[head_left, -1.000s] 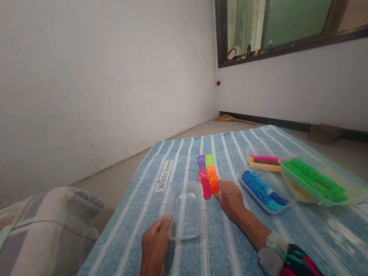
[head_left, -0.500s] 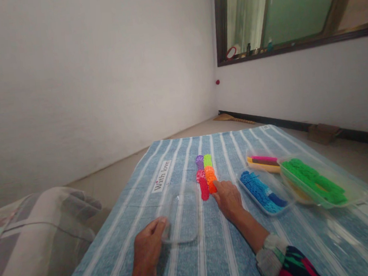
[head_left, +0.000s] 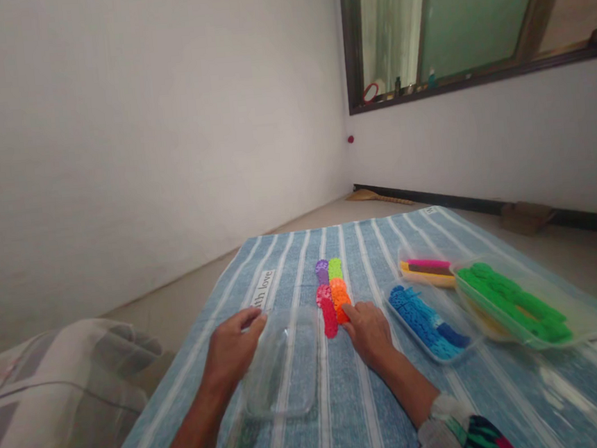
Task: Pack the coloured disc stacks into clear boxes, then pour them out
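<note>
My left hand (head_left: pixel 234 344) is closed at the far left corner of a clear plastic box (head_left: pixel 288 403), thumb and forefinger together at its rim. Right of it, my right hand (head_left: pixel 369 331) has its fingertips pressed on the near end of the orange strip of small pieces (head_left: pixel 339 294). Beside that lies a red strip (head_left: pixel 329 317), with pink pieces (head_left: pixel 324 295) at its far end. Purple pieces (head_left: pixel 322 271) and lime green pieces (head_left: pixel 335 268) lie just beyond. What exactly the small pieces are I cannot make out.
To the right stand clear boxes with blue pieces (head_left: pixel 426 321), green pieces (head_left: pixel 514 303), and pink, brown and yellow strips (head_left: pixel 428 268). A blue striped cloth (head_left: pixel 290 249) covers the table. Draped grey fabric (head_left: pixel 72 383) is at the left.
My left hand has moved away from me, from the box's near left side to its far left corner. The clear box has shifted slightly left and nearer. My right hand stays at the orange pieces.
</note>
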### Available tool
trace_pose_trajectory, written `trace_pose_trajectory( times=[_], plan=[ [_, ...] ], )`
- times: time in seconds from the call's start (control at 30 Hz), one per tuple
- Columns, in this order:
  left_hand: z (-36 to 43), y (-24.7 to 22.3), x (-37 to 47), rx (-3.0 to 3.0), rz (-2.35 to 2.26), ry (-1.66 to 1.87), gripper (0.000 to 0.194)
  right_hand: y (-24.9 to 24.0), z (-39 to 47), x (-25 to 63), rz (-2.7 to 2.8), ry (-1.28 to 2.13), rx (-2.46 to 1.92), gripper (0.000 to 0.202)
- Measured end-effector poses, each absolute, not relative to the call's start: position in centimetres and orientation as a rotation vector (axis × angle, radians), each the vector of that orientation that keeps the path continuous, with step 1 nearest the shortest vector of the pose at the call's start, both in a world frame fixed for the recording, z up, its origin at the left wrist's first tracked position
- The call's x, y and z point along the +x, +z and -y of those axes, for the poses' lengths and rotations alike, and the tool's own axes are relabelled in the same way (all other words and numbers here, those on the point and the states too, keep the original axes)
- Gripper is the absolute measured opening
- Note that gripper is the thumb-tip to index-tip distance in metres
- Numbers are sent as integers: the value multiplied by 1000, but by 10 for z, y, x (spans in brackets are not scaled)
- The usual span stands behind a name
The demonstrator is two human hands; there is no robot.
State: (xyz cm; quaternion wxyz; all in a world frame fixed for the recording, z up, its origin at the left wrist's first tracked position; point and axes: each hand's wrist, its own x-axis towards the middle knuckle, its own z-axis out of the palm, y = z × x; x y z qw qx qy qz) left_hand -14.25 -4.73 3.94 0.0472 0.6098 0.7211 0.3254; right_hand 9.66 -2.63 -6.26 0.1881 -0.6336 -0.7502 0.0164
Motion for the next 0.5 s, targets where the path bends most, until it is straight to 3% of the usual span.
trace_pose_trajectory(
  times=[0.2,0.37,0.5],
  plan=[
    [-52,61,-72,2392,-1927,362,33,-66,26,96,2108,36,-1756,20],
    [-128,40,-24,2440,-1883,136,23,-67,25,95,2092,32,-1721,20],
    [-167,22,-3,2443,-1839,-21,31,-68,25,95,2075,42,-1715,18]
  ],
)
